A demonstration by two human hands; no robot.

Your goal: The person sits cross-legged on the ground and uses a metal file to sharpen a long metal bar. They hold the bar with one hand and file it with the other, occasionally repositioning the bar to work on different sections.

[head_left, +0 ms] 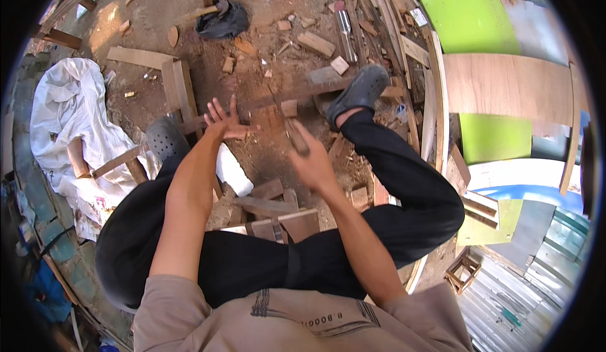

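My right hand [314,163] is wrapped round the wooden handle of a thin-bladed tool [297,139]. Its dark blade points away from me and shows nearly edge-on, so its exact kind is unclear. My left hand [225,122] is spread with fingers apart at a long wooden beam [303,93] lying crosswise between my feet. Whether the palm presses on the wood cannot be told. Near the blade, a small wood block [289,108] lies against the beam. My right clog [358,93] is at the beam's right end, and my left clog [167,139] is near its left.
Offcuts [271,207] and a white block [233,170] lie close before me. At left is a white sack [69,125]; farther off, a black bag [222,21] and a chisel-like tool [344,27]. Long planks [437,99] line the right, beside green panels [467,14].
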